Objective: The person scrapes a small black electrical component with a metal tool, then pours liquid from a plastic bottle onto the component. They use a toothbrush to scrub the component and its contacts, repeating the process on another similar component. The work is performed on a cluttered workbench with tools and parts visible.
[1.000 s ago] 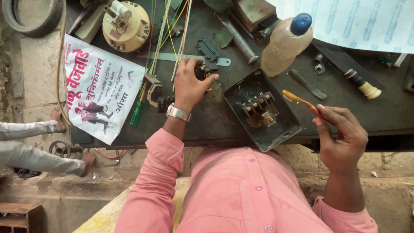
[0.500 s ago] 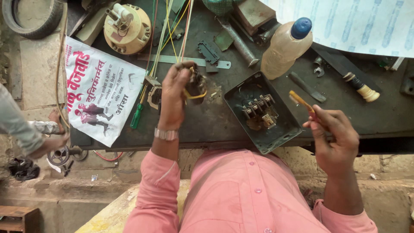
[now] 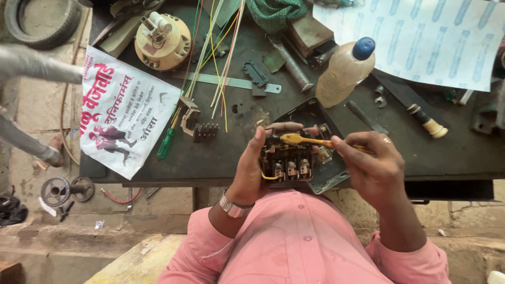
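At near bench edge: left hand (image 3: 251, 171) grips black terminal block (image 3: 286, 160); right hand (image 3: 376, 165) pinches yellow-handled screwdriver (image 3: 310, 141), shaft lying crosswise, tip pointing left onto block.

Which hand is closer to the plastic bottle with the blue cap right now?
Right. The right hand, holding a yellow tool, sits just below the bottle; the left hand, gripping the black switch block, lies farther down-left.

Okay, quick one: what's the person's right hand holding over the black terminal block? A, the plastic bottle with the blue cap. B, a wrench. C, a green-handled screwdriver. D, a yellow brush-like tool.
D: the right hand grips a yellow brush-like tool with its tip over the black terminal block, which the left hand holds.
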